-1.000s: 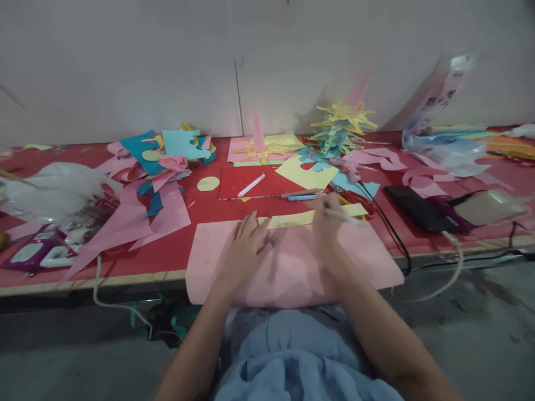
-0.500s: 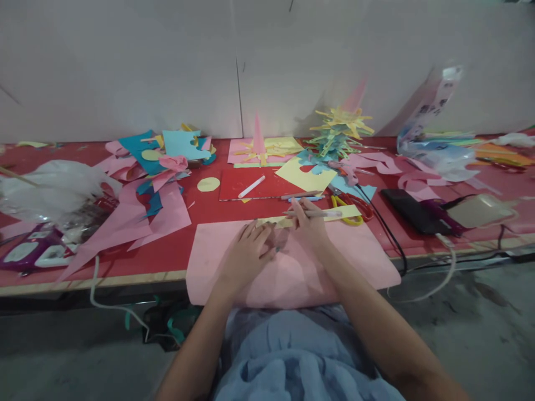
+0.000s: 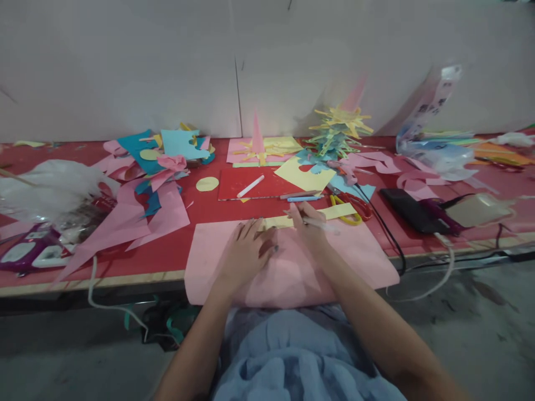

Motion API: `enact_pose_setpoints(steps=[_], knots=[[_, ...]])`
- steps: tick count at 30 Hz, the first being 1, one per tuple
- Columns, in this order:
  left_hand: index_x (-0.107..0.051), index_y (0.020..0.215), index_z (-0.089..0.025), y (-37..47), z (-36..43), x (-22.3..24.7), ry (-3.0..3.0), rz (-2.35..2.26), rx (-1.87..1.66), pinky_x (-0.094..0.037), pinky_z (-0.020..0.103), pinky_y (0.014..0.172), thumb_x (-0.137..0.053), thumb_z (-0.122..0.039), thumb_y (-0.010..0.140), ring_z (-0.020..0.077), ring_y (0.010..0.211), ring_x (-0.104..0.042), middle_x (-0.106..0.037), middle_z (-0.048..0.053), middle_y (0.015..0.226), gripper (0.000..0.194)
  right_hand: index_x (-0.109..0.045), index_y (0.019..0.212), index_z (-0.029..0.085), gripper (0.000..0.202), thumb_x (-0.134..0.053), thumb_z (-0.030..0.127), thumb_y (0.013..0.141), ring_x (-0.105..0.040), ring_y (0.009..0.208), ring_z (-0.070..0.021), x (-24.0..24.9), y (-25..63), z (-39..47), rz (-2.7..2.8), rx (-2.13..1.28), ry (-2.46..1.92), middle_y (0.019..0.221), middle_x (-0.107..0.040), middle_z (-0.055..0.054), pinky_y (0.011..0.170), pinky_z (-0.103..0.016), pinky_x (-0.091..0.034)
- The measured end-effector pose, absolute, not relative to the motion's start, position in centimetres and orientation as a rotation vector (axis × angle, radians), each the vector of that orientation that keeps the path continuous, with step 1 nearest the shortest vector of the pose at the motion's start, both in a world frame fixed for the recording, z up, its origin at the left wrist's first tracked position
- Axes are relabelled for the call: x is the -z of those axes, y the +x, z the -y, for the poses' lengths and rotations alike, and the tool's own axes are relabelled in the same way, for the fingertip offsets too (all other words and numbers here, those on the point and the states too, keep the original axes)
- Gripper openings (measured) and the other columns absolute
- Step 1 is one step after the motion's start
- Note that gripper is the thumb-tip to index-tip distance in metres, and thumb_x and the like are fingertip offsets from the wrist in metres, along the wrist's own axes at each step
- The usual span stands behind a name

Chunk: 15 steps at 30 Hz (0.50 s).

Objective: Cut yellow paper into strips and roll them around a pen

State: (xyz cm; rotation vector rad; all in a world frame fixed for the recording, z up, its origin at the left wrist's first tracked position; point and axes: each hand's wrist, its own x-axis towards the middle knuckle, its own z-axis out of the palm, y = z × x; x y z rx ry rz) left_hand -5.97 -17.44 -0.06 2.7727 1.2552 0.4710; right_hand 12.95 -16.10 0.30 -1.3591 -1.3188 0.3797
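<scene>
Right fingers [image 3: 295, 214] clamped on pale pen [image 3: 325, 225], left fingers [image 3: 249, 228] spread on pink paper [image 3: 355, 259], yellow strip [image 3: 339, 211] overlapping scissors [image 3: 353, 223]

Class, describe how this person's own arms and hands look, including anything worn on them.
The left hand and right hand are ungloved. Both forearms are bare, with no sleeve, watch or bracelet visible. The left thumbnail looks dark, perhaps painted; the picture is too soft to be sure.
</scene>
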Motion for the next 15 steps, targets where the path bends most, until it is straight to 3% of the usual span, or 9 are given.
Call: enact_pose_setpoints(steps=[6, 15], knots=[[-0.055, 0.126, -0.021, -5.9, 17.5, -0.3, 2.759, -1.272, -0.433, -0.028, 0.047, 0.113, -0.043, -0.04, 0.094, 0.0262, 0.136, -0.036, -0.043, 0.01, 0.146, 0.039, -0.046, 0.066, 0.022, 0.038, -0.058, 0.056, 0.08, -0.053, 0.05, -0.0125, -0.6, 13.1, 15.1, 1.323, -0.807, -1.333, 0.053, -0.055, 0.003, 0.05, -0.025, -0.04], [-0.052, 0.13, -0.024, -6.0, 17.3, 0.3, 2.766, -1.244, -0.506, -0.029, 0.048, 0.112, -0.041, -0.04, 0.094, 0.0258, 0.136, -0.036, -0.043, 0.008, 0.146, 0.04, -0.035, 0.063, 0.025, 0.04, -0.061, 0.051, 0.078, -0.052, 0.045, -0.0141, -0.2, 13.2, 14.9, 1.263, -0.775, -1.377, 0.041, -0.042, 0.008, 0.048, -0.025, -0.039]])
